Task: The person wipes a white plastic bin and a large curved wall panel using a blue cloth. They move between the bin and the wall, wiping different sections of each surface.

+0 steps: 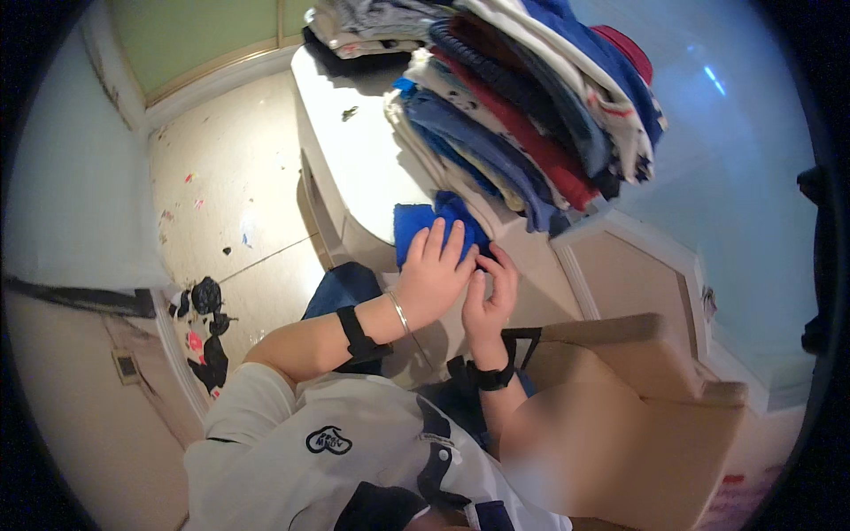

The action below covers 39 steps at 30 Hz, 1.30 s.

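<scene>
A folded blue cloth (413, 229) lies at the near edge of a white table (358, 152), with a darker blue part on its right. My left hand (435, 272) rests on the cloth, palm down and fingers spread. Close beside it, my right hand (490, 295) touches the cloth's right edge with curved fingertips, its thumb apart from them. What lies beneath the fingers is hidden. Just beyond the hands, a tall stack of folded clothes (491, 126) in blue, red, white and dark tones leans over the table.
More folded grey and white clothes (372, 30) are at the table's far end. A tan upholstered chair (637, 425) is at the right, near a white-framed panel (637, 279). Black scraps (207, 295) and small coloured bits lie on the tiled floor (232, 166) at the left.
</scene>
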Tool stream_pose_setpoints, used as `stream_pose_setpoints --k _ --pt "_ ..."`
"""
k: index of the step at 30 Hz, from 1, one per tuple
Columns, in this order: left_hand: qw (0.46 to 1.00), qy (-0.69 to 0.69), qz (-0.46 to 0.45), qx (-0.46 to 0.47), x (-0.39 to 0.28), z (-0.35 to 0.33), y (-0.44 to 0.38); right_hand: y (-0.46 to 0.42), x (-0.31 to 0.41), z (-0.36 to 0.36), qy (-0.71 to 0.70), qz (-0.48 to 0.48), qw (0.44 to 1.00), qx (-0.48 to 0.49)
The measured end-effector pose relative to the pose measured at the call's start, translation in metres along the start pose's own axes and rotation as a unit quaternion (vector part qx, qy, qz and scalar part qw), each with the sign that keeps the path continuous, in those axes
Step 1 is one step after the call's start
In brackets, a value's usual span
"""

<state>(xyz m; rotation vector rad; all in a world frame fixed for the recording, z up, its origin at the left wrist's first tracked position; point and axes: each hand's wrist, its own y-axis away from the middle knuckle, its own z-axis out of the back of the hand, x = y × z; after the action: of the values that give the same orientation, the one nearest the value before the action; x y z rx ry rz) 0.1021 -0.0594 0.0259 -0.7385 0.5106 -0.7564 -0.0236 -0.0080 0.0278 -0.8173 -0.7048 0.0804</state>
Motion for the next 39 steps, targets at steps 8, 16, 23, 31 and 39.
stream_pose_setpoints --k 8,16,23,31,39 --pt "0.995 0.073 0.006 0.066 -0.014 0.010 0.007 0.034 -0.001 0.005 -0.085 -0.162 0.983 0.001" --pt "0.969 0.179 -0.058 0.162 -0.013 0.017 -0.009 0.030 -0.043 0.007 -0.410 -0.387 0.818 -0.117" --pt "0.961 0.076 -0.202 0.174 -0.034 0.007 -0.047 0.042 -0.081 -0.036 -0.196 -0.255 0.916 -0.240" --pt "0.939 -0.153 -0.257 0.169 -0.035 -0.053 -0.083 0.005 -0.120 -0.094 0.040 -0.106 0.991 -0.070" --pt "0.957 -0.151 -0.159 0.188 -0.052 -0.094 -0.093 -0.101 -0.272 -0.068 0.010 -0.132 0.964 -0.230"
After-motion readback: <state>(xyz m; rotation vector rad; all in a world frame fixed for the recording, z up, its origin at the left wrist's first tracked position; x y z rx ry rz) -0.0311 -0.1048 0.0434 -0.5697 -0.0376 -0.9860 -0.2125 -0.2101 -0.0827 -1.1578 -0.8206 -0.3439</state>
